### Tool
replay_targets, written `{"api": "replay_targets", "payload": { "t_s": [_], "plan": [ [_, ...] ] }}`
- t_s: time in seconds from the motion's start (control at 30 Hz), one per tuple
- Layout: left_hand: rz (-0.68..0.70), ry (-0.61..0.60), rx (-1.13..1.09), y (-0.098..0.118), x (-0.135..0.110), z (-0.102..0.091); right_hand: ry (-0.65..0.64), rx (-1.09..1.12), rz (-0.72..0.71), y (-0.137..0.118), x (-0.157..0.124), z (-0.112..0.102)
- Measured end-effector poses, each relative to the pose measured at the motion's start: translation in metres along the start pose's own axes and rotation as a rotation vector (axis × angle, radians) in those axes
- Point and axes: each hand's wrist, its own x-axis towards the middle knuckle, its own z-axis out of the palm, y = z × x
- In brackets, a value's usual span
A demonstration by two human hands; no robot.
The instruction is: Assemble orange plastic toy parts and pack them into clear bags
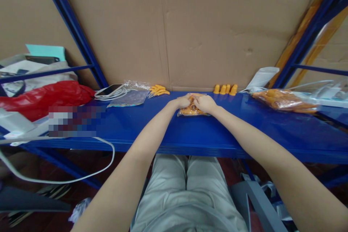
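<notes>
On the blue shelf, a clear plastic bag [187, 111] with orange pieces in it lies in front of me. Both hands are closed on its upper part, close together. My left hand [183, 102] grips the left side with the fingers curled. My right hand [206, 103] grips the right side, thumb toward the middle. Behind and left of the bag is a pile of small orange banana-shaped keychains [159, 90] with metal chains. Several orange cone-shaped pieces [225, 89] stand in a row to the right, near the cardboard. What exactly the bag holds is partly hidden by my fingers.
A flat clear bag [130, 98], a phone [112, 89] and a coiled white cable [108, 96] lie left. A red bag [54, 98] is farther left. Another bag of orange pieces [282, 101] lies right, by a white power strip [334, 100]. Cardboard [190, 36] closes the back.
</notes>
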Motion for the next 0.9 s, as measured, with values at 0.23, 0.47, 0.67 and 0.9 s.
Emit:
{"api": "replay_targets", "payload": {
  "t_s": [0.23, 0.47, 0.67, 0.9],
  "plan": [
    [-0.065, -0.002, 0.105, 0.018, -0.018, -0.005, 0.031, 0.046, -0.001, 0.003, -0.006, -0.009],
    [-0.062, 0.143, 0.19, 0.029, -0.035, -0.014, 0.224, 0.311, 0.066, 0.031, -0.003, -0.009],
    [-0.055, 0.274, 0.149, 0.028, -0.03, -0.017, 0.432, 0.452, 0.198, 0.049, 0.006, 0.005],
    [0.035, 0.225, 0.101, 0.02, -0.02, -0.002, 0.286, 0.47, 0.12, 0.05, 0.022, 0.038]
  ]
}}
